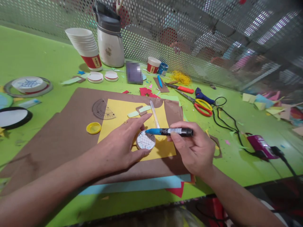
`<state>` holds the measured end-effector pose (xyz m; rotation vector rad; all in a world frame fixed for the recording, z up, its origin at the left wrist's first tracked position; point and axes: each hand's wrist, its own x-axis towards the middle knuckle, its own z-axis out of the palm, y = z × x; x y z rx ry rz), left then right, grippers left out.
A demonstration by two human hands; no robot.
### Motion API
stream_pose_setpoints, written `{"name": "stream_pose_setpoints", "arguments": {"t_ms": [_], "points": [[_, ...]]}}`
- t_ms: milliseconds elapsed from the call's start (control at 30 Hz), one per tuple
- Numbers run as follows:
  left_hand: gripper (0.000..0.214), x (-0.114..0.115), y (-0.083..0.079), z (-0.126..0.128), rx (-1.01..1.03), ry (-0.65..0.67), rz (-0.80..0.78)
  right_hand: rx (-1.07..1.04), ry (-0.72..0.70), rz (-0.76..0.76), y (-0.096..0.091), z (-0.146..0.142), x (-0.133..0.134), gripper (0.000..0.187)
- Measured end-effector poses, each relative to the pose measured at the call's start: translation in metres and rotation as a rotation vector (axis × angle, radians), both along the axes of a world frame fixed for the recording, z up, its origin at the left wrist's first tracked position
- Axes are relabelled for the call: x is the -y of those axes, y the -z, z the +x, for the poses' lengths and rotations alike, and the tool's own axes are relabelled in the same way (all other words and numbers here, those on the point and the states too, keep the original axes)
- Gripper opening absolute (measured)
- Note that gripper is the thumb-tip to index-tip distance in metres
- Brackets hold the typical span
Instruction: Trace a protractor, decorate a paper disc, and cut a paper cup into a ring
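Note:
A blue marker (pixel 176 131) lies in the grip of my right hand (pixel 195 148), with its blue tip against the upper edge of a small round white disc (pixel 145 141). Dark crossing lines and small blue marks cover the disc's face. My left hand (pixel 120 143) steadies the disc, thumb at its near side and fingers at its far side. Under both is a sheet of yellow paper (pixel 163 151) on larger brown paper (pixel 63 132). A clear protractor (pixel 102 109), a yellow cap (pixel 93 128), a slim pale pen (pixel 154 114) and pale green paper strips (pixel 139 111) lie close by.
Stacked paper cups (pixel 91 58) and a white kettle (pixel 110 44) stand at the back left. Scissors (pixel 201 105), a blue glue gun (pixel 203 95) and a purple plug box (pixel 261 146) with black cords lie on the right. A perforated metal screen (pixel 146 37) borders the green table.

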<state>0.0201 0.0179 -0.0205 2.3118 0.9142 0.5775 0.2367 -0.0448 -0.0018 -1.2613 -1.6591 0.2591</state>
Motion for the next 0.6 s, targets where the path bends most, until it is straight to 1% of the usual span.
{"name": "stream_pose_setpoints", "arguments": {"t_ms": [100,200,333,433,500,600], "points": [[0.087,0.0001,-0.0003,-0.0004,-0.009,0.006,-0.001,0.04,0.001,0.011,0.0002,0.0001,0.0001,0.017],[0.087,0.0005,-0.0008,-0.0007,-0.006,0.004,0.004,0.034,0.003,0.014,-0.0011,-0.0003,0.0027,0.017],[0.087,0.0017,-0.0014,-0.0004,-0.016,0.003,-0.009,-0.033,0.029,0.035,-0.002,0.0,0.0072,0.019],[0.087,0.0024,-0.0011,0.0003,-0.01,-0.028,0.014,-0.095,0.041,0.038,-0.0016,0.0012,0.0086,0.019],[0.091,0.0023,-0.0009,0.0006,-0.011,-0.058,0.041,-0.105,0.05,0.039,-0.0014,0.0023,0.0086,0.019],[0.108,0.002,-0.0016,0.0004,-0.036,-0.063,0.081,-0.108,0.054,0.037,-0.001,0.0036,0.008,0.017]]}}
